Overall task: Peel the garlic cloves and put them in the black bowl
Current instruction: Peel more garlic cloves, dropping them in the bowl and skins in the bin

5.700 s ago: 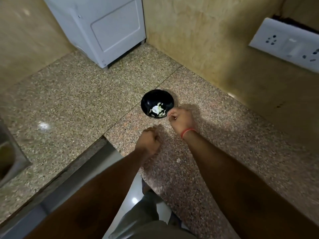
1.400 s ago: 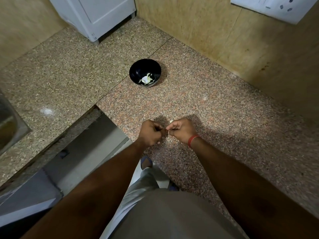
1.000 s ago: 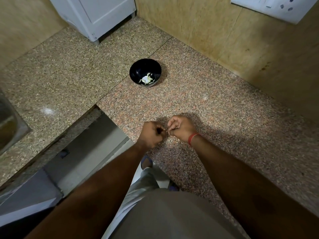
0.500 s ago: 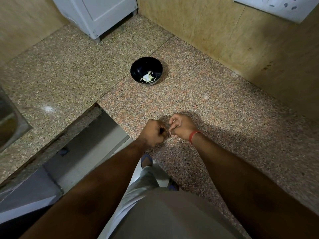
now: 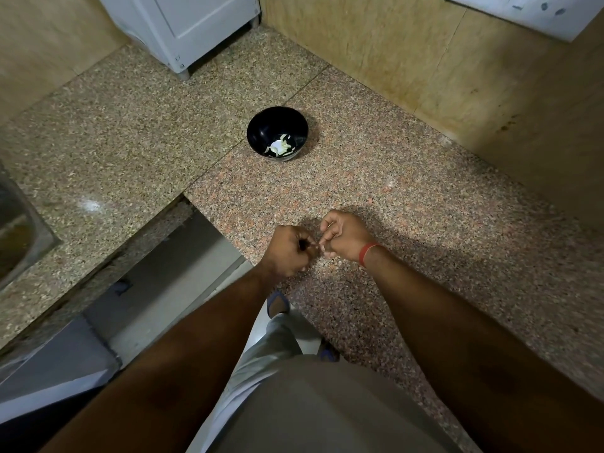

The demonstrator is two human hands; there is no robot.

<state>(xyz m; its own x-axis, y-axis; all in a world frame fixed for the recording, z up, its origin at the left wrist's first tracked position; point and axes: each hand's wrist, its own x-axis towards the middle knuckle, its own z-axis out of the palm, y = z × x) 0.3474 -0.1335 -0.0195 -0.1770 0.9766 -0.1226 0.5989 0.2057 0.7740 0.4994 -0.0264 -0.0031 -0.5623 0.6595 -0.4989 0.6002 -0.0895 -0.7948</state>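
The black bowl (image 5: 261,130) stands on the speckled granite counter (image 5: 408,197), with several pale garlic pieces (image 5: 278,147) lying in its bottom. My left hand (image 5: 286,251) and my right hand (image 5: 341,235) meet well in front of the bowl, near the counter's front edge. Both have curled fingers, and their fingertips pinch a small garlic clove (image 5: 316,247) between them. The clove is almost wholly hidden by the fingers. A red band circles my right wrist.
A white appliance (image 5: 183,24) stands in the back corner. A switchboard (image 5: 523,11) is on the right wall. A steel sink (image 5: 13,230) lies at the far left. The counter is cut away at the front left, with floor (image 5: 170,282) below.
My right hand left the bowl and both hands drew back to the counter's front edge. In the last second they stay joined, with fingers shifting slightly on the clove.
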